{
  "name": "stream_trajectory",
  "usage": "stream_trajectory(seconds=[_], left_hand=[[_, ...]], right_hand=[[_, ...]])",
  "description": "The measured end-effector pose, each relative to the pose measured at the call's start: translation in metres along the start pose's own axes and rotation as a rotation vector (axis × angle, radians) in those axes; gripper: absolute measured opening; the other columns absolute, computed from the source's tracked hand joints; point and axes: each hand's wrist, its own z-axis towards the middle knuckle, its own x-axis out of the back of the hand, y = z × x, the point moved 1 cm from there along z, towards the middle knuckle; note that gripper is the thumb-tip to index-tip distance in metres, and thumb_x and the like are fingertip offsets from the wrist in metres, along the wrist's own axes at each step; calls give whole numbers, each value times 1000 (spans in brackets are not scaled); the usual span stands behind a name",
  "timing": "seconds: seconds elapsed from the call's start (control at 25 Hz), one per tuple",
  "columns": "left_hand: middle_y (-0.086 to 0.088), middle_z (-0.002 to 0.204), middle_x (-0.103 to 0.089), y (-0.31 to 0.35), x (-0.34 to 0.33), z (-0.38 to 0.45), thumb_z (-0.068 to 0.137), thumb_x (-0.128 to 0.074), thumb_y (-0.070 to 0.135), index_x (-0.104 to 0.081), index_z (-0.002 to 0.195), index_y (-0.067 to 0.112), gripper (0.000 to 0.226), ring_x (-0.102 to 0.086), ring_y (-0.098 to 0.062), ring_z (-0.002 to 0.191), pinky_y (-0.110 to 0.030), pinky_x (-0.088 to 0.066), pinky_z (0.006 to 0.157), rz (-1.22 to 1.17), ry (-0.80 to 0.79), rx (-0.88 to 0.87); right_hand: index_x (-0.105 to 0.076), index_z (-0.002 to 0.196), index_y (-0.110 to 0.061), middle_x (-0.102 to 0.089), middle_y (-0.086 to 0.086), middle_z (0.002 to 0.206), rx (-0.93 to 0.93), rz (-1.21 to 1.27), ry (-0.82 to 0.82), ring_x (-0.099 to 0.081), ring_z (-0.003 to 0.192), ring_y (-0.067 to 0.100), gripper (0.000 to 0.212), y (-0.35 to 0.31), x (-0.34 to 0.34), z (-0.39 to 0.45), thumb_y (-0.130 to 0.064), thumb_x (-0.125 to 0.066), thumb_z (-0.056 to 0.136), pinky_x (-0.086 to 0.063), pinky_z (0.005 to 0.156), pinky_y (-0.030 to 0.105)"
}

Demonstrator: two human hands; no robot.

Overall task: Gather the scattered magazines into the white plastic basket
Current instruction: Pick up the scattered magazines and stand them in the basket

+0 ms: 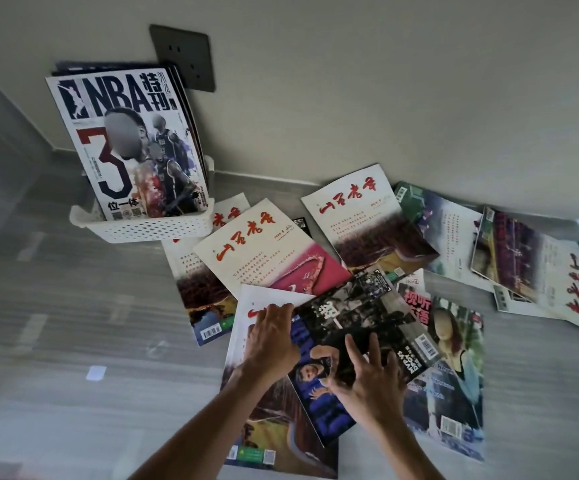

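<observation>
Head cam, single view: looks fwd/down, close over floor (73, 341), wall (385, 81) beyond.

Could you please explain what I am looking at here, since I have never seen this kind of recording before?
There is no machine: a person wears a camera on the head, looking down at their own two hands. The one picture shows a grey floor by a wall. A white basket already holds upright magazines, an NBA issue in front. More magazines lie scattered on the floor. The left hand and right hand both touch a dark magazine lying on top of the pile, the left at its edge; it is not yet lifted.
</observation>
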Motion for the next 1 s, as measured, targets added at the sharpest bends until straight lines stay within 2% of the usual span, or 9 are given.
stream_trajectory(seconds=[0.24,0.32,0.44,0.56,0.64,0.68,0.76,0.84,1.0], left_hand=[[-2,82,-67,-18,16,-5,83,-68,32,-65,81,13,19,-66,-19,79,-26,-44,64,-325,-422,166],[0,95,-70,-14,42,-11,82,-71,25,-65,104,20,23,-69,-17,86,-31,-53,79,-533,-307,133],[6,136,-54,-25,105,-15,77,-73,9,-56,125,45,62,-55,-21,121,-45,-42,107,-823,-116,168],[-8,110,-72,-57,161,-27,76,-70,5,-75,106,21,34,-71,-20,83,-28,-58,63,-1213,-161,308],[-13,85,-73,-74,176,-41,72,-72,8,-74,101,3,29,-63,-14,55,-18,-47,38,-1359,-109,363],[-13,76,-72,-83,182,-46,73,-71,9,-73,97,-1,26,-59,-13,49,-18,-44,35,-1419,-36,388],[-17,74,-74,-103,201,-55,81,-58,12,-67,79,1,14,-66,-21,51,-19,-48,37,-1573,104,386],[-24,90,-75,-122,225,-64,81,-45,11,-61,71,6,19,-74,-30,70,-22,-54,45,-1618,192,332],[-12,95,-77,-149,264,-69,77,-52,7,-69,99,9,28,-75,-22,84,-22,-52,53,-1443,441,232]], right_hand=[[1,148,-55,17,-1,163,281,-135,-114,1,150,37,84,11,-1,-4,-68,-48,81,-7,118,58],[-16,149,-52,-1,-10,164,420,105,-134,-10,151,30,76,8,17,5,-36,-59,87,-17,121,51],[-32,145,-40,-25,-12,156,606,365,-37,-32,146,20,75,-5,48,13,1,-54,85,-31,117,29],[-27,146,-33,-32,-4,155,814,250,134,-47,135,27,60,-48,65,5,-19,-43,90,-43,107,46],[-48,139,-35,-52,-18,139,910,405,191,-62,109,13,50,-83,62,-4,-27,-53,90,-49,92,32],[-63,125,-35,-67,-28,113,883,608,208,-62,86,3,38,-100,63,-10,-28,-61,87,-49,79,22],[-74,101,-25,-76,-15,84,691,958,210,-59,58,3,22,-133,71,-12,-37,-72,83,-48,56,23],[-72,101,-32,-76,-6,85,544,1108,183,-62,56,13,30,-165,90,-12,-54,-70,81,-47,46,27],[-68,110,-28,-76,-3,86,661,1094,292,-67,68,23,28,-232,120,-12,-47,-58,92,-54,58,37]])
